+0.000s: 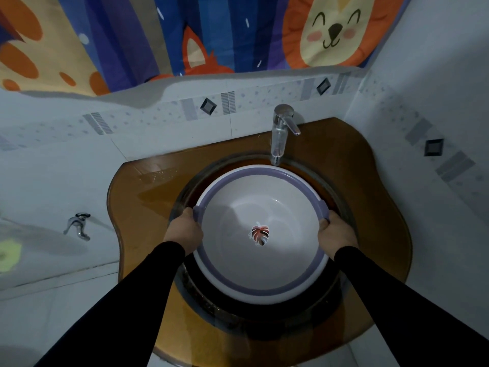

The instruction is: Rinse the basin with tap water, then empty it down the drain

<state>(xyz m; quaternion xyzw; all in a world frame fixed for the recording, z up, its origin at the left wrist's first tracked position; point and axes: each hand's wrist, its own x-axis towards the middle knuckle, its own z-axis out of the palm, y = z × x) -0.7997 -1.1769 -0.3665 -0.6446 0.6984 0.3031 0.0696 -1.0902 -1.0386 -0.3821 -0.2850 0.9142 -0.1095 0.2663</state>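
The person stands in front of a round sink (185, 197) set in a brown glass desk (127, 186) in the corner of a tiled bathroom. Both arms, in black sleeves, reach forward. The 2 hands hold a white basin (254, 207) with a purple rim — it sits inside the sink bowl and fills most of it.

The left hand (185, 229) grips the basin at its left rim; the fingers are curled over the small purple handle there and the back of the hand faces up. The right hand (334, 233) does the same on the right rim, fingers curled around the handle on that side. The basin looks level, and I cannot tell if its bottom touches the sink or is held a little above it.

Inside the basin, near the middle of the bottom, there is a red leaf picture (260, 235). I cannot tell if water is in the basin.

The chrome tap (280, 133) stands at the back of the desk, its spout ending just above the far rim of the basin. No stream of water is visible from it. A wet patch shines on the desk to the left of the sink.

On the left wall a second small metal tap (78, 226) sticks out — well apart from the sink. Above the tiles hangs a colourful curtain (185, 35) with cartoon animals.
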